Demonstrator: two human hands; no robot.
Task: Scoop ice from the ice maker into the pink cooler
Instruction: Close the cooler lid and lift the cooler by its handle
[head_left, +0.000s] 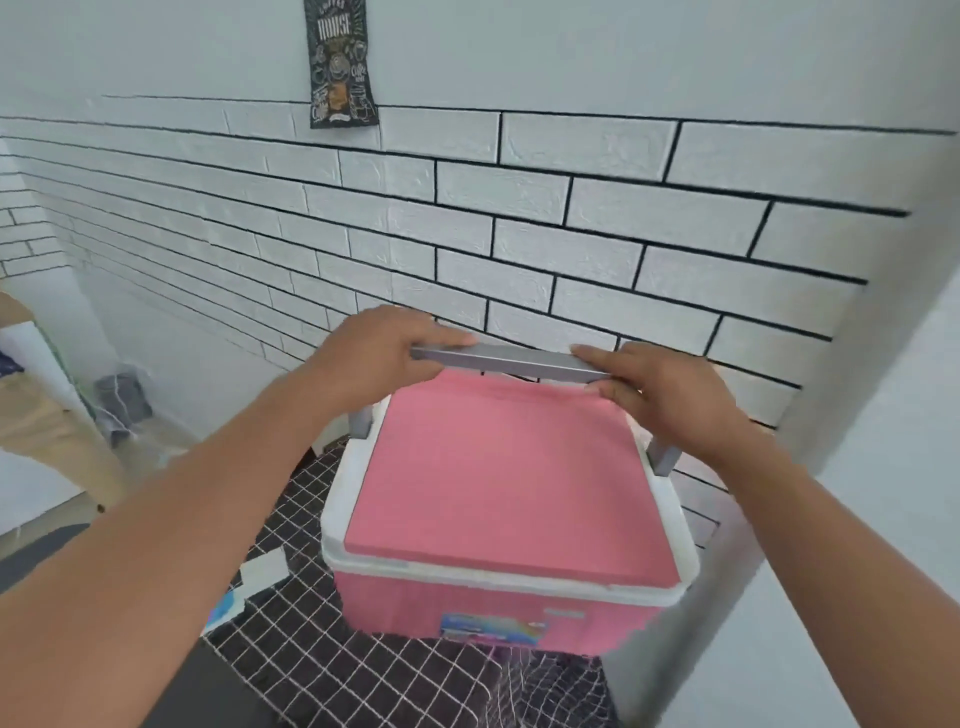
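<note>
The pink cooler (498, 509) has a white rim, a closed pink lid and a colourful label on its front side. It sits low in the middle of the head view, over a black floor with a white grid. Its grey handle (511, 360) is raised above the far edge of the lid. My left hand (376, 353) grips the left end of the handle bar. My right hand (660, 389) grips the right end. No ice maker or scoop shows in this view.
A white brick-pattern wall (519, 218) stands close behind the cooler, with a dark poster (340, 62) high up. A white pillar (857, 441) rises on the right. At the left stand a grey bin (124, 392) and a person's tan trouser leg (47, 431).
</note>
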